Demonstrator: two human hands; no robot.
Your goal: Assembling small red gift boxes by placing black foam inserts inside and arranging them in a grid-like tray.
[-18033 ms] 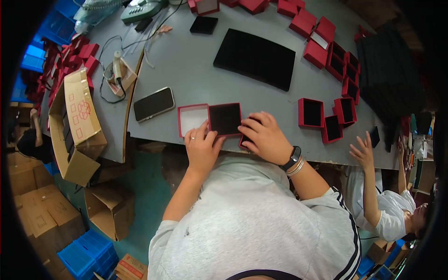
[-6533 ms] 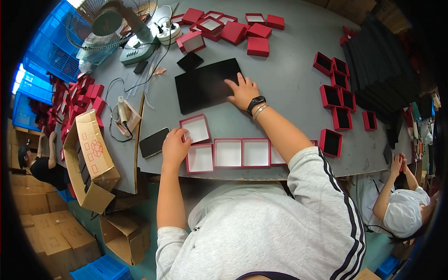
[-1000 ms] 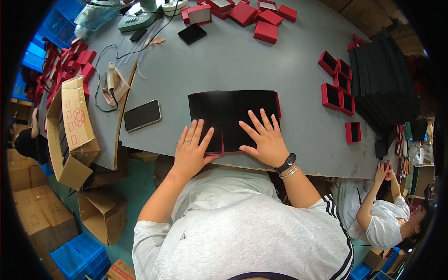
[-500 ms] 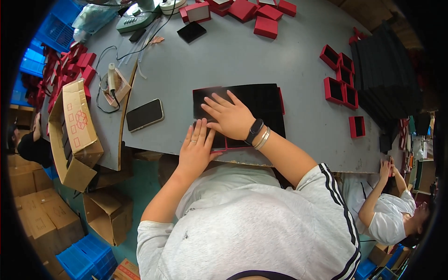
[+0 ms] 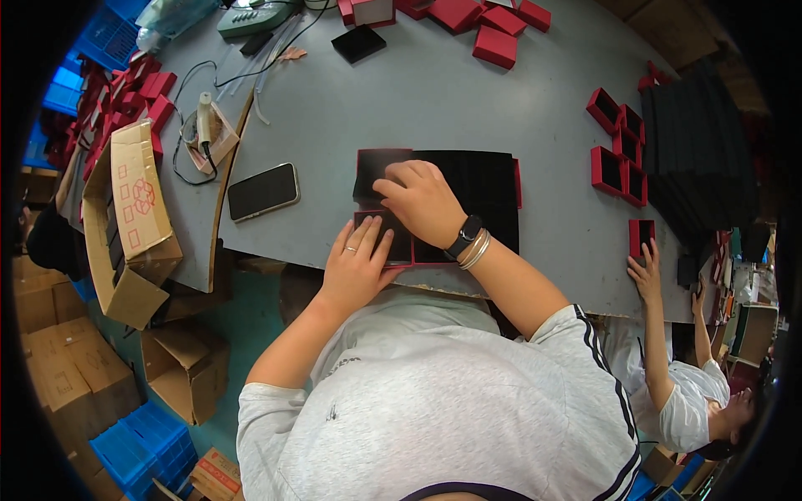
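Observation:
In front of me, near the table's front edge, lies a group of red-rimmed boxes (image 5: 384, 151) with black inside. A black sheet (image 5: 489, 192) covers its right part, and a red edge sticks out on the far right. My left hand (image 5: 359, 263) rests with fingers stretched over the near left box (image 5: 401, 246). Above the middle is my right hand (image 5: 424, 199), its fingers bent and drawn together over the black surface. What its fingertips hold, if anything, is hidden.
A phone (image 5: 263, 192) lies to the left, beside an open carton (image 5: 138, 200). Small red boxes (image 5: 607, 169) and a tall stack of black sheets (image 5: 693, 142) stand on the right. More red boxes (image 5: 494, 47) lie at the back. A co-worker's hand (image 5: 646, 271) touches a red box.
My right hand has gone from flat and spread to curled fingers. My left hand stays on the near left box. The co-worker's hand has reached a red box at right.

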